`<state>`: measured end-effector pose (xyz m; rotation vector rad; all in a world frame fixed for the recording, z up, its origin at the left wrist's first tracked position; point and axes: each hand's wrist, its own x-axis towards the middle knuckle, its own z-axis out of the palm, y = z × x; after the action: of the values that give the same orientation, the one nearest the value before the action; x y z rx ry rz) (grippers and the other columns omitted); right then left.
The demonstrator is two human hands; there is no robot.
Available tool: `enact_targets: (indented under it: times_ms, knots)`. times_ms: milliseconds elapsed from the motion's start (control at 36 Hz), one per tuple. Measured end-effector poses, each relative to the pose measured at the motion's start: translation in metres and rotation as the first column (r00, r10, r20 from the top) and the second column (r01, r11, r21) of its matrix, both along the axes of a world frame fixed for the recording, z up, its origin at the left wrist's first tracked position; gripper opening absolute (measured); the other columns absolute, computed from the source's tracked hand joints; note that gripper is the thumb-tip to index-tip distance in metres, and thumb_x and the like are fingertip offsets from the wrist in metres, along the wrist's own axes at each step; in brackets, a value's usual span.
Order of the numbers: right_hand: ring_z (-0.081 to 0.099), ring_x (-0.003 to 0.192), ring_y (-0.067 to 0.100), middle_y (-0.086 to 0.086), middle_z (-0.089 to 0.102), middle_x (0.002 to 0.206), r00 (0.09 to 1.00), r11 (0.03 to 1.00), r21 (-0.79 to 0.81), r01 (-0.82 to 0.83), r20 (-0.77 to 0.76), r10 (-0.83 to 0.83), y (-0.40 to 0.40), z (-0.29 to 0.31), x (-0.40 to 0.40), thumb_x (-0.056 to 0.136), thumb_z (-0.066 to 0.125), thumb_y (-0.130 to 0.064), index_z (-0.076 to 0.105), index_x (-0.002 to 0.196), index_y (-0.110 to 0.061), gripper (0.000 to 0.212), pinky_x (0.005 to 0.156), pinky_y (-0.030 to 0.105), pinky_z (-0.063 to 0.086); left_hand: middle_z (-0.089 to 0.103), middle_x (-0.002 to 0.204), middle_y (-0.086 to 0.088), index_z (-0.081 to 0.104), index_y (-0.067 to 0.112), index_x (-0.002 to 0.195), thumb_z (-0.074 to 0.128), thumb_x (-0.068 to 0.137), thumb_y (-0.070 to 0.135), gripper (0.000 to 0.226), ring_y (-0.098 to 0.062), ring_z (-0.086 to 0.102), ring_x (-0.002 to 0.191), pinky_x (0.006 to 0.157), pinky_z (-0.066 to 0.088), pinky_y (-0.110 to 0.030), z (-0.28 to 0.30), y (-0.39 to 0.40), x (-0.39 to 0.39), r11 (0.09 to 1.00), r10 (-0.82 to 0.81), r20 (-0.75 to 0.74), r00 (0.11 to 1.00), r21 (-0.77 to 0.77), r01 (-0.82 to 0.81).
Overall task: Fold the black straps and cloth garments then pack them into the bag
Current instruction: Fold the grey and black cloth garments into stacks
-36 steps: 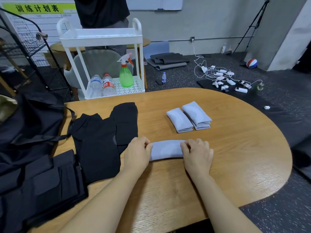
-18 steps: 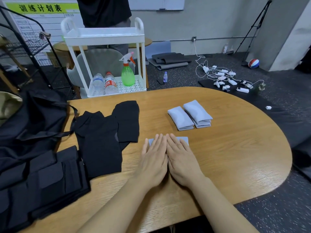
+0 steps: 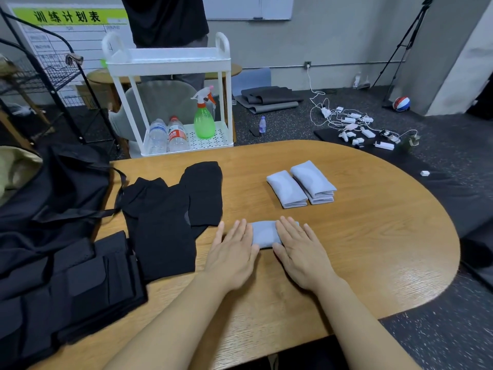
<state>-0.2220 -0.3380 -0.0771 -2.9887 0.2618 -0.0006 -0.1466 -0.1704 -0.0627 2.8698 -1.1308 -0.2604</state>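
Here both hands lie flat and spread, palms down, holding nothing: the left hand [image 3: 234,252] presses the left end of a small folded grey cloth [image 3: 264,233] and the right hand [image 3: 298,249] presses its right end, so only the middle of the cloth shows between them. The cloth sits on the wooden table [image 3: 360,249], near its front edge. Farther back, two folded grey bundles [image 3: 301,184] lie side by side and touching. To the left, black garments [image 3: 170,209] lie partly spread and look unfolded, and a black bag [image 3: 50,198] slumps over the table's left edge with black strapped gear [image 3: 66,284] in front of it. The risk, as I judge it, is in letting go: soft fabric pressed flat tends to spring open once the palms lift, and lifting it by one end would let the layers slide apart. The bag looks collapsed, with no mouth showing, so pushing bundles in with one hand could undo the folds. The thin black strap [image 3: 80,213] lying across the table could snag anything dragged toward the bag.
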Motion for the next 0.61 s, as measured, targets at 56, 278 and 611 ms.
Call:
enact_targets:
  times_ms: [56, 278, 611]
  knots:
    - [-0.01, 0.148, 0.007, -0.005, -0.003, 0.163, 1.0, 1.0, 0.0, 0.017, -0.01, -0.017, -0.001, 0.0, -0.002, 0.059, -0.042, -0.072, 0.003, 0.156, -0.017, 0.12, 0.119, 0.031, -0.009, -0.005, 0.165, -0.003, 0.0, 0.011, 0.156, 0.007, 0.106, 0.041, 0.059, -0.013, -0.007, 0.151, 0.119, -0.018, -0.042, 0.003, 0.001, 0.0, 1.0, 0.009, -0.025, 1.0, 0.007, -0.009]
    - [0.038, 0.137, 0.016, -0.004, 0.05, 0.144, 0.981, 0.989, 0.102, 0.108, 0.149, -0.122, 0.005, 0.013, -0.011, 0.1, 0.016, -0.046, 0.057, 0.129, -0.021, 0.057, 0.108, 0.031, 0.023, 0.057, 0.105, 0.006, 0.054, 0.025, 0.096, 0.027, 0.104, 0.03, 0.028, -0.016, 0.052, 0.11, 0.11, 0.021, -0.045, 0.017, -0.001, -0.004, 0.966, 0.119, -0.021, 0.993, -0.227, -0.121]
    - [0.039, 0.112, 0.022, -0.001, 0.054, 0.12, 0.898, 0.906, 0.06, 0.42, 0.117, -0.424, -0.004, 0.017, -0.009, 0.101, 0.039, -0.033, 0.061, 0.115, -0.024, 0.027, 0.083, 0.033, 0.026, 0.035, 0.063, 0.005, 0.034, 0.02, 0.064, 0.049, 0.093, 0.029, 0.033, -0.016, 0.033, 0.059, 0.075, 0.03, -0.035, 0.028, -0.018, 0.004, 0.871, 0.432, -0.138, 0.891, -0.193, -0.452]
